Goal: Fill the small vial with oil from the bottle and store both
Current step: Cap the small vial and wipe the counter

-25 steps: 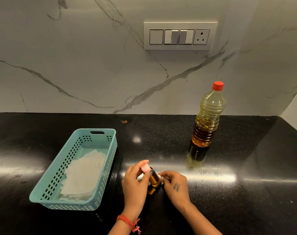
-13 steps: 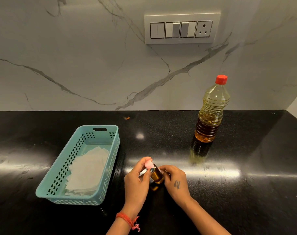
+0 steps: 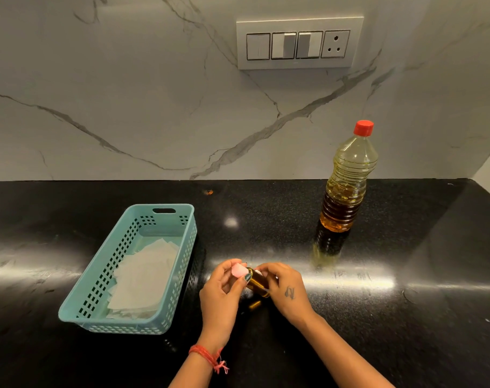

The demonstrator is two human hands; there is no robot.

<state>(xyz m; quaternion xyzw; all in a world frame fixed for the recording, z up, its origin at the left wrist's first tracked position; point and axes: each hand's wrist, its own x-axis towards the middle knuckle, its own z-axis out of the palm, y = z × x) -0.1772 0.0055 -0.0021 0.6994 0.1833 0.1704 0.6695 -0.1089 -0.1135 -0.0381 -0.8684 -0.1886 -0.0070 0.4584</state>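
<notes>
A small amber vial (image 3: 258, 283) is held tilted just above the black counter near its front middle. My right hand (image 3: 283, 289) grips the vial's body. My left hand (image 3: 221, 289) pinches its pink cap (image 3: 238, 270) at the vial's mouth; whether the cap is on or off I cannot tell. A clear plastic oil bottle (image 3: 346, 186) with a red cap (image 3: 363, 127) stands upright at the back right, about half full of yellow oil.
A teal perforated basket (image 3: 98, 278) lined with white paper sits to the left of my hands. The black counter (image 3: 406, 317) meets a marble wall carrying a switch panel (image 3: 298, 43). A side wall closes the counter's far right.
Both hands stay on the vial and cap with only small finger shifts. The camera has tilted, so everything sits a little lower and further right in view.
</notes>
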